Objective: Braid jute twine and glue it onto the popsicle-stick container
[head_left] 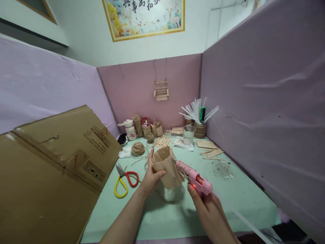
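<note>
A round holder made of wooden craft sticks (169, 171) is tilted above the table, gripped at its left side by my left hand (151, 174), thumb in front. My right hand (207, 203) is wrapped round a pink glue gun (194, 176) with a small red light glowing on it. The gun's nozzle points left, at the holder's upper right rim; whether it touches cannot be told. A long translucent glue stick runs out of the gun's back. Scissors (124, 178) with one yellow and one red handle lie spread to the left of my left hand.
A large cardboard box (61, 169) leans in from the left. Twine (138, 148), loose craft sticks (161, 141), a clear cup (189, 133) and a pot of white glue sticks (200, 129) stand farther back. More sticks (207, 145) and dark scraps (223, 168) lie at right. Purple-covered panels enclose the table.
</note>
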A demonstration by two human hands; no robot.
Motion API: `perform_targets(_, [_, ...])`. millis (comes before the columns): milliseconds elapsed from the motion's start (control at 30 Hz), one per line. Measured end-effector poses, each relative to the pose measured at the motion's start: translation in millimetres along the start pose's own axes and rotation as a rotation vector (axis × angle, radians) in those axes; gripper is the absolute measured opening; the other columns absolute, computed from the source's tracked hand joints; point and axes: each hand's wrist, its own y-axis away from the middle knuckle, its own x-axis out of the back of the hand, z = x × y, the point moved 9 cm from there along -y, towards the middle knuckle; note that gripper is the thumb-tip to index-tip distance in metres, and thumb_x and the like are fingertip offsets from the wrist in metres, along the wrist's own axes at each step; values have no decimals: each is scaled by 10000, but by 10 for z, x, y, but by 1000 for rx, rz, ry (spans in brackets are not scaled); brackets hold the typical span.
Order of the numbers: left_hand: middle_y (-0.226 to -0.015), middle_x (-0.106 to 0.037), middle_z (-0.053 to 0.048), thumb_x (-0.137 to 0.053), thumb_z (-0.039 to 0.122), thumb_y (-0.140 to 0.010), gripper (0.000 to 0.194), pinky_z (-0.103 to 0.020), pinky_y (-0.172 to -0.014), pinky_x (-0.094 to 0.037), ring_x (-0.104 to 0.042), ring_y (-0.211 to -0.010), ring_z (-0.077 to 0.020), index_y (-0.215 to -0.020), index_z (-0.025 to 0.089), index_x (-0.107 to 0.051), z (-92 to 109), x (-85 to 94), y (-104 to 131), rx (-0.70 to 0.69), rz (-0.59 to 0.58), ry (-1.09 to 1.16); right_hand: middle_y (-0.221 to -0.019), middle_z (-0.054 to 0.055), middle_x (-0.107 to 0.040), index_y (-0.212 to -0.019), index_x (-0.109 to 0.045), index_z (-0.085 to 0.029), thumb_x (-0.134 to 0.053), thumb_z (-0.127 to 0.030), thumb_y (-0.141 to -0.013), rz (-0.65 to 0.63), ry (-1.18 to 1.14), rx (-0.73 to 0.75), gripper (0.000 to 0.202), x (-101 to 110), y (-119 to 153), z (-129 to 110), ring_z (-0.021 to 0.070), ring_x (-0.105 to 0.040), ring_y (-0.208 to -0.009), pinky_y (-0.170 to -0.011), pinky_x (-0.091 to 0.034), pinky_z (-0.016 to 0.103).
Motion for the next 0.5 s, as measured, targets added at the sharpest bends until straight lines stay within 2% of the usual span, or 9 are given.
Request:
perform_targets(100, [-1451, -372, -86, -807, 263, -581, 1176, -407, -1001, -391, -454, -1237, -292, -1454, 377, -26, 4, -3, -1, -2, -2, -10, -920, 121, -712, -1069, -647, -129, -408, -545, -863, 7, 4, -1, 522, 13, -1, -15, 242, -659, -854, -729, -530, 286])
perform_targets(267, [-1448, -378, -87, -808, 268, -580, 1178, -418, -1002, -392, -455, -1237, -298, -1454, 375, -25, 3, -9, 2, 11, 3, -18, -971, 124, -701, -1093, -631, -140, -393, -545, -869, 1, -4, 39, 520, 24, -16, -87, 239, -647, -907, -803, -510, 285])
perform_targets(400, [-1457, -361, -93, -811, 274, -577, 1198, -416, -1002, -394, -442, -1248, -300, -1454, 367, -1, 7, -8, 4, 7, 9, -15, -910, 121, -708, -1066, -638, -128, -394, -572, -858, 14, 26, 7, 548, 43, -14, -75, 241, -653, -838, -723, -522, 284])
perform_targets(500, [-1464, -351, -86, -810, 279, -582, 1196, -414, -1004, -394, -440, -1251, -296, -1451, 378, 5, 16, -10, 9, -4, 8, -19, -860, 109, -707, -1054, -639, -143, -393, -554, -868, 16, 32, 37, 515, 47, -8, -108, 235, -646, -802, -684, -517, 282])
